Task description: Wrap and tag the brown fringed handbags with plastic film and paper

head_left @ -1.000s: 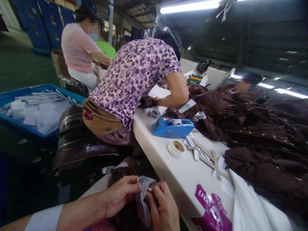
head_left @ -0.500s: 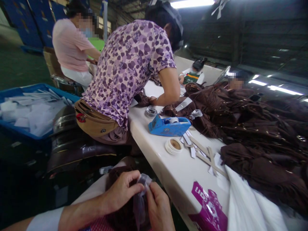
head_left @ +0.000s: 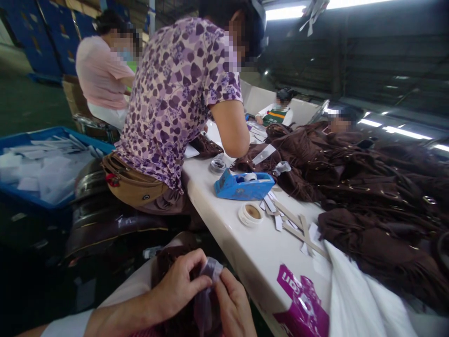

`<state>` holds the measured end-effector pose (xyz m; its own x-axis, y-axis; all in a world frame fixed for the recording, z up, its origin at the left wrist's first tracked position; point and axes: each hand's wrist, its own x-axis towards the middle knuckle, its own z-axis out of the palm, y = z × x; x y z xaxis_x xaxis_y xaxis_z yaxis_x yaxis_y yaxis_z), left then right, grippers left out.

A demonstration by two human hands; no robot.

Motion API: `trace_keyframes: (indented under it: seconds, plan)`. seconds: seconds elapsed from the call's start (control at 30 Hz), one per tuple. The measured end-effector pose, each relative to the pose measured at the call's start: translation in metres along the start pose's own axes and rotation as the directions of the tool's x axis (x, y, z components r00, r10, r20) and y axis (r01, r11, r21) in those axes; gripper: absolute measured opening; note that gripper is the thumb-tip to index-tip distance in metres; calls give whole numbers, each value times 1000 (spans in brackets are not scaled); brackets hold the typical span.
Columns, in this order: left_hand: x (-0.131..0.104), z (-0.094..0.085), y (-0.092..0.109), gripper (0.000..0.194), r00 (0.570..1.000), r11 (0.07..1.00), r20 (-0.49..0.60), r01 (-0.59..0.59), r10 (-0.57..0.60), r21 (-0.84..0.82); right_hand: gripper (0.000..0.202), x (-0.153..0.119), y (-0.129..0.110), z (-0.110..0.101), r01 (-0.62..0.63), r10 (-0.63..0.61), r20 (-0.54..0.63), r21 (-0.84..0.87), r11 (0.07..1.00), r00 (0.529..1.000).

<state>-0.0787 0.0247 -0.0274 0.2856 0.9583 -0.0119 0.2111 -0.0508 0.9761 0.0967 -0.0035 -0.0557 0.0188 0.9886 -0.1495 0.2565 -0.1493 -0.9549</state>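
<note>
At the bottom of the view my left hand (head_left: 178, 283) and my right hand (head_left: 234, 306) pinch the top edge of a thin clear plastic bag (head_left: 207, 299) between them. The bag hangs down between my hands over a bundle of dark brown fabric (head_left: 171, 267) in my lap. Both thumbs and forefingers are closed on the bag's rim. The lower part of the bag is hidden behind my fingers.
A white table (head_left: 245, 248) runs off to the right, carrying a blue tape dispenser (head_left: 243, 185), a tape roll (head_left: 250, 214), paper strips (head_left: 294, 227), a purple-printed bag (head_left: 303, 304) and piled brown garments (head_left: 368, 187). A person in a purple-patterned top (head_left: 178, 98) leans over it. A blue bin (head_left: 42, 164) stands left.
My hands have shifted slightly on the bag's rim. The person in the patterned top has straightened up a little, and the view has drifted left and down.
</note>
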Motion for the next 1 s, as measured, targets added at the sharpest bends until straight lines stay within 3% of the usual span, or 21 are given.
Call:
trace_keyframes:
  seconds: [0.17, 0.33, 0.47, 0.6, 0.67, 0.83, 1.0]
  plan:
    - [2, 0, 11, 9, 998, 988, 26, -64, 61, 140, 49, -4, 12, -6, -141, 170, -167, 168, 976, 971]
    - [5, 5, 11, 10, 984, 973, 79, -170, 159, 159, 42, -14, 20, 4, -49, 191, -363, 365, 930, 912]
    - [2, 13, 15, 12, 963, 943, 53, -268, 263, 195, 47, -19, 12, 20, 11, 180, -325, 507, 862, 928]
    - [-5, 19, 19, 30, 942, 918, 52, -333, 330, 213, 48, -20, 2, 29, 73, 250, -304, 756, 651, 919]
    - [-9, 24, 19, 39, 916, 895, 80, -402, 394, 193, 46, -20, 1, 26, 113, 253, -345, 764, 635, 904]
    - [-2, 44, 15, 37, 890, 881, 61, -456, 452, 127, 42, -17, 5, 11, 205, 156, -441, 666, 717, 884]
    - [23, 72, 7, 36, 889, 912, 204, -402, 409, -79, 49, -12, 7, -3, 347, 177, -610, 639, 686, 773]
